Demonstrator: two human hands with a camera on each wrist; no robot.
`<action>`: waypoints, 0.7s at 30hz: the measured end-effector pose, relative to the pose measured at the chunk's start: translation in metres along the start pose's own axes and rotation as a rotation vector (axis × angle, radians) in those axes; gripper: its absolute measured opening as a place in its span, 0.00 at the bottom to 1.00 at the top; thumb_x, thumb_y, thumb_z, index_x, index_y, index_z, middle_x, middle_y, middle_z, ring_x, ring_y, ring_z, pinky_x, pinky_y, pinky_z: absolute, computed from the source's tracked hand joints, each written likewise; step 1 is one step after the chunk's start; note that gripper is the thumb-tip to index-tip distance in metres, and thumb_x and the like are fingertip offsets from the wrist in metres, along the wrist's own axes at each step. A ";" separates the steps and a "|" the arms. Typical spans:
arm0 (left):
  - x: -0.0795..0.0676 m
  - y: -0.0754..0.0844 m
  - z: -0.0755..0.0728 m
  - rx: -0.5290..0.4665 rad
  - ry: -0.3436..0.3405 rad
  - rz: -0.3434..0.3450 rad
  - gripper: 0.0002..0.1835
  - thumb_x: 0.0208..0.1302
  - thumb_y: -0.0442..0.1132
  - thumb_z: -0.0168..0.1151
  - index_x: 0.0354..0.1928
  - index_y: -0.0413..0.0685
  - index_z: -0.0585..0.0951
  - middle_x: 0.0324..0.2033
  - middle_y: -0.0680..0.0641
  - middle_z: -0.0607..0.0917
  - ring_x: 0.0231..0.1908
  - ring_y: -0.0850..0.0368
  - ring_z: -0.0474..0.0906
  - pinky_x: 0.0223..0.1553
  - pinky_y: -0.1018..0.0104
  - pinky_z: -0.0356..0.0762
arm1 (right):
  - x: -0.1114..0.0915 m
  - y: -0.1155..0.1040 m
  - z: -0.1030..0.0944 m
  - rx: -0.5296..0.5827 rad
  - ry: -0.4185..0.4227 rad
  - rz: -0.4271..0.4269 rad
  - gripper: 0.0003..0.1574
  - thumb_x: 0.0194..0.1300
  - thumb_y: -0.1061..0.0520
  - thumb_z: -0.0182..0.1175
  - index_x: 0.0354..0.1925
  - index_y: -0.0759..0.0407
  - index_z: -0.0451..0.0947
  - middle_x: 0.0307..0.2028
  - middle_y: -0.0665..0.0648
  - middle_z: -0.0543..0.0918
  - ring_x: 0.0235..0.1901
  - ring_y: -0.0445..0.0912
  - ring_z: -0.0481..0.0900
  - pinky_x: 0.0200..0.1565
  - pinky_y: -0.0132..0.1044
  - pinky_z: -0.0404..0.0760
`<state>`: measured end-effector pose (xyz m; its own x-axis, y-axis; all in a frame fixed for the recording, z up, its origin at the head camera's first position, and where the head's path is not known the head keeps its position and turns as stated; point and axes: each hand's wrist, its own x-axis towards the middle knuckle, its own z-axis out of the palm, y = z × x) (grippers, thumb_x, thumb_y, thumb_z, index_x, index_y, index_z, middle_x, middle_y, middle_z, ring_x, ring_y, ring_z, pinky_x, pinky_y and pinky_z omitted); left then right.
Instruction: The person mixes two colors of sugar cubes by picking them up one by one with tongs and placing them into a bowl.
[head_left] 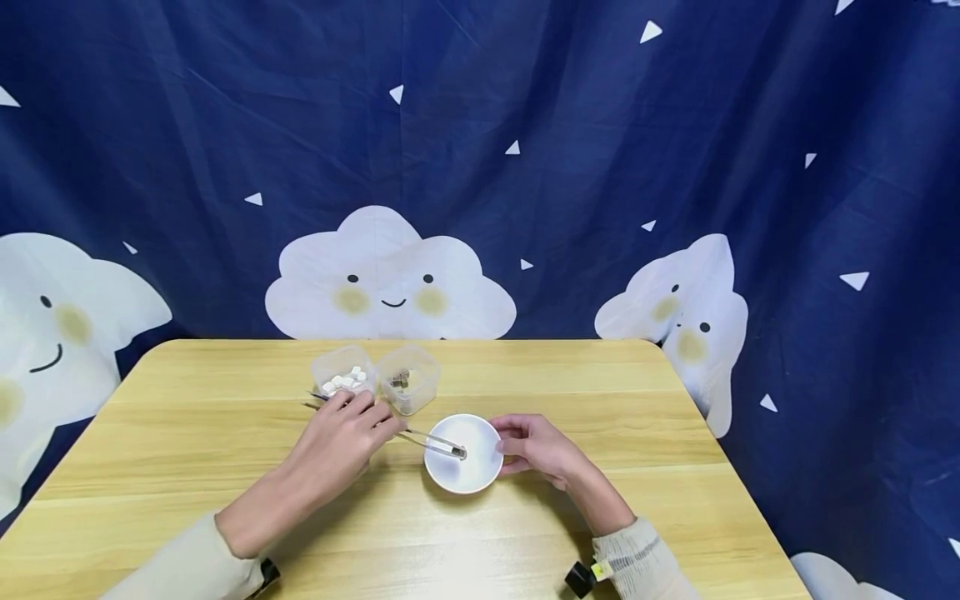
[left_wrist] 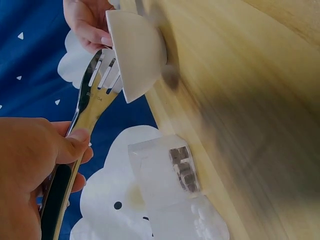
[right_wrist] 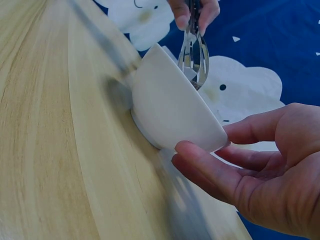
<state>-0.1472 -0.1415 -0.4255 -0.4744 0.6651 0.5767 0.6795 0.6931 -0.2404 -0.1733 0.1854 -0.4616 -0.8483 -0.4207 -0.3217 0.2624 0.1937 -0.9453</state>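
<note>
My left hand (head_left: 341,442) holds metal tongs (left_wrist: 95,95) with slotted, fork-like ends, the thumb and fingers around the arms. The tong tips reach over the rim into a white bowl (head_left: 472,479). A small dark brown piece (head_left: 458,452) shows at the tips in the head view; whether they grip it or only touch it, I cannot tell. My right hand (head_left: 536,450) pinches the bowl's right side at the rim, thumb against fingers (right_wrist: 205,165). The bowl stands on the wooden table.
Behind my left hand stand two clear plastic containers side by side. The left container (head_left: 322,367) holds several white pieces (head_left: 347,381); the right container (head_left: 427,383) holds several brown cubes (left_wrist: 184,170). A blue curtain (head_left: 570,100) with clouds hangs behind the table (head_left: 187,417).
</note>
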 end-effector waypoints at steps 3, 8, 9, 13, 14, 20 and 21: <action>0.000 0.000 0.000 0.004 0.005 0.003 0.16 0.58 0.30 0.59 0.43 0.56 0.87 0.36 0.54 0.89 0.35 0.54 0.78 0.36 0.61 0.69 | 0.000 0.000 0.000 0.003 -0.001 0.001 0.28 0.70 0.68 0.58 0.66 0.75 0.71 0.55 0.69 0.82 0.44 0.47 0.87 0.46 0.46 0.90; -0.001 0.001 0.000 0.001 0.018 0.007 0.16 0.57 0.30 0.60 0.43 0.56 0.87 0.35 0.53 0.88 0.35 0.54 0.78 0.36 0.61 0.68 | 0.000 0.000 0.000 0.007 -0.002 0.000 0.28 0.70 0.68 0.58 0.66 0.75 0.71 0.56 0.70 0.81 0.44 0.48 0.86 0.46 0.46 0.90; -0.001 0.001 0.000 0.001 0.021 0.008 0.16 0.57 0.30 0.59 0.43 0.56 0.87 0.35 0.53 0.88 0.35 0.54 0.78 0.35 0.61 0.68 | 0.000 0.000 0.000 0.007 -0.002 0.000 0.28 0.71 0.68 0.57 0.66 0.75 0.71 0.56 0.71 0.81 0.44 0.48 0.86 0.46 0.46 0.90; 0.000 0.000 0.000 0.006 0.029 0.013 0.16 0.58 0.30 0.59 0.43 0.56 0.87 0.34 0.54 0.88 0.35 0.54 0.78 0.35 0.61 0.68 | -0.001 -0.001 0.001 0.009 -0.003 -0.001 0.28 0.71 0.68 0.57 0.67 0.76 0.70 0.56 0.71 0.80 0.43 0.48 0.86 0.45 0.45 0.90; 0.000 0.000 -0.001 0.007 0.027 0.013 0.16 0.57 0.29 0.60 0.43 0.56 0.87 0.35 0.54 0.88 0.35 0.54 0.78 0.35 0.61 0.69 | -0.001 -0.001 0.001 0.008 -0.002 0.000 0.28 0.70 0.69 0.57 0.67 0.76 0.70 0.56 0.71 0.80 0.43 0.48 0.86 0.45 0.44 0.90; 0.004 -0.009 -0.009 0.008 0.012 -0.012 0.22 0.51 0.25 0.63 0.45 0.56 0.87 0.38 0.53 0.89 0.40 0.51 0.81 0.41 0.57 0.75 | -0.001 -0.001 0.001 0.011 -0.003 0.004 0.29 0.70 0.69 0.57 0.67 0.75 0.70 0.54 0.70 0.81 0.43 0.48 0.86 0.45 0.44 0.90; 0.005 -0.011 -0.010 0.008 0.017 -0.017 0.22 0.51 0.24 0.62 0.45 0.55 0.87 0.38 0.53 0.89 0.40 0.50 0.81 0.41 0.56 0.75 | -0.001 -0.001 0.001 0.011 -0.004 0.004 0.28 0.70 0.69 0.57 0.67 0.75 0.70 0.54 0.70 0.81 0.43 0.48 0.86 0.45 0.44 0.90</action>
<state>-0.1514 -0.1484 -0.4116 -0.4765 0.6482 0.5940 0.6665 0.7069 -0.2368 -0.1724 0.1851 -0.4606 -0.8453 -0.4233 -0.3261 0.2713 0.1857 -0.9444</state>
